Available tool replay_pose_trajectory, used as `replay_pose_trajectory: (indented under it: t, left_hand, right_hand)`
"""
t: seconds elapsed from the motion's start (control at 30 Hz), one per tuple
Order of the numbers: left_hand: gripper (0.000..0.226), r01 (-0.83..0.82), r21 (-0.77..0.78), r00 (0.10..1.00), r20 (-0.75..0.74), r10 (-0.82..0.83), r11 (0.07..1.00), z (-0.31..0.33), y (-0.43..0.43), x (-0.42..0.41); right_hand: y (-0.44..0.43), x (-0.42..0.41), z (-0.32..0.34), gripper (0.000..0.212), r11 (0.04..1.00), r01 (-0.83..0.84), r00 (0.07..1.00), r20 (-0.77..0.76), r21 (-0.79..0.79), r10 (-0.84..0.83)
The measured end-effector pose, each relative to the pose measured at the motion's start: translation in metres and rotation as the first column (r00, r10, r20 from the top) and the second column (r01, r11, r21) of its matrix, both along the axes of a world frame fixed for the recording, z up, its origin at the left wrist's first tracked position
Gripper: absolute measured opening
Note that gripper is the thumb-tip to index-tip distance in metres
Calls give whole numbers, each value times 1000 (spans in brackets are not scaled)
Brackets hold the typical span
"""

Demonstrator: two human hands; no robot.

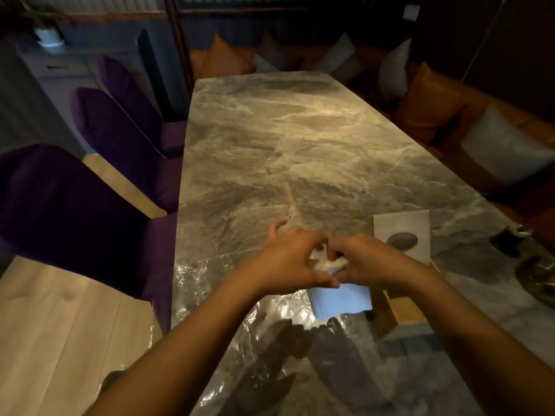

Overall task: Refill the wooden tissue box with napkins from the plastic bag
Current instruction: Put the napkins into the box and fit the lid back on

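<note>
Premises present as a restaurant or lounge dining booth. Long marble table (300, 139) runs toward twelve o'clock. Purple upholstered chairs (90, 190) line nine to ten o'clock. Orange leather banquette (432, 112) with cushions (507, 151) wraps twelve to three o'clock. Lighting dim.

table (300, 145): chairs (75, 205) left | bench (435, 115) right | box (402, 310) near-right

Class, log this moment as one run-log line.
left hand: gripping plastic bag top | right hand: gripping same | napkins: inside bag | wooden tissue box: open, beside bag, untouched
</note>
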State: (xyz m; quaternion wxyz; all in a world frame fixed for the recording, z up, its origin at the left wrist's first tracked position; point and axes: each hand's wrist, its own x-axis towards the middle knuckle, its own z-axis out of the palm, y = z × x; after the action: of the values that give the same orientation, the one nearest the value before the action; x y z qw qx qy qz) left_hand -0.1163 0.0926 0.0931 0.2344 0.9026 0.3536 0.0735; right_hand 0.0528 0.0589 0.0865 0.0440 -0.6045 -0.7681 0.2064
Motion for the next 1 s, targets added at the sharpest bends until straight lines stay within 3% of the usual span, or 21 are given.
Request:
replay_pose_trajectory:
  t: [0.1,0.2,0.33,0.4,0.53,0.67,0.87,1.0]
  left_hand:
    - [40,39,42,994,-107,-35,998,-4,-4,8]
    - [21,41,46,993,-110,-36,998,-8,-9,11]
    - [14,-8,52,1000,0,8,999,-10,-19,12]
    - [13,-68,25,994,91,65,997,-11,-20,11]
    - [18,-146,-98,947,276,168,984,-12,-17,7]
    - [4,-151,-279,837,474,272,949,-13,-14,6]
    - [18,-50,-534,707,578,408,844,-5,-19,12]
    - [11,-37,-591,678,578,455,806,-9,-22,17]
  right_hand:
    - [-6,1,-1,24,1000,2,999,-44,9,-1]
    - [-13,4,-2,29,999,18,995,-96,-30,-21]
    - [-23,13,-5,26,997,47,973,-225,-67,-61]
    - [-31,20,-9,49,989,121,918,-371,-82,-143]
    - [-44,29,-12,93,942,305,674,-666,-141,-319]
    - [-61,37,-25,99,873,362,348,-822,-327,-452]
    - [-74,25,-52,86,811,294,-70,-857,-506,-510]
    - [-76,20,-52,41,808,327,-213,-871,-490,-442]
